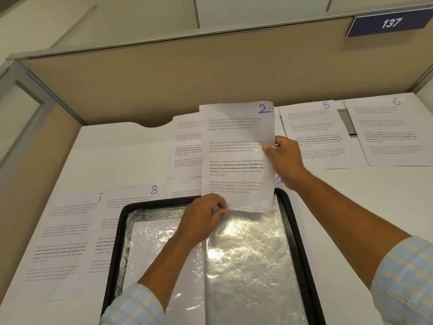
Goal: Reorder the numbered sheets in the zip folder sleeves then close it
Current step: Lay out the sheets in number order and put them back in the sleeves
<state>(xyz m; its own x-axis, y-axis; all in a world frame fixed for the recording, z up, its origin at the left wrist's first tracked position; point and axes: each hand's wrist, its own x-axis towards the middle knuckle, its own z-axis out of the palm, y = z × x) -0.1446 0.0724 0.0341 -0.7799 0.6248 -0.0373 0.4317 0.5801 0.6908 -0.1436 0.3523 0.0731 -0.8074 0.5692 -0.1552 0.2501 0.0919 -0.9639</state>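
Pinches the right edge of the white printed sheet marked 2 point(236, 158) between thumb and fingers of the right hand point(284, 158), holding it upright over the far end of the open black-rimmed zip folder point(296, 231). With the sheet's lower edge just inside the mouth of the crinkled clear plastic sleeve point(248, 266) on the folder's right side. Grips the sleeve's top edge in the curled fingers of the left hand point(203, 219), right at the sheet's lower left corner. With the folder lying open and flat on the white table point(351, 207), below both hands. Spread around on the table: the white printed sheet marked 5 point(311, 134) and the one marked 6 point(393, 132) at far right, the one marked 8 point(117, 219) at left, touching the folder's rim. Beyond, a beige partition point(164, 85) with a blue sign reading 137 point(389, 23).
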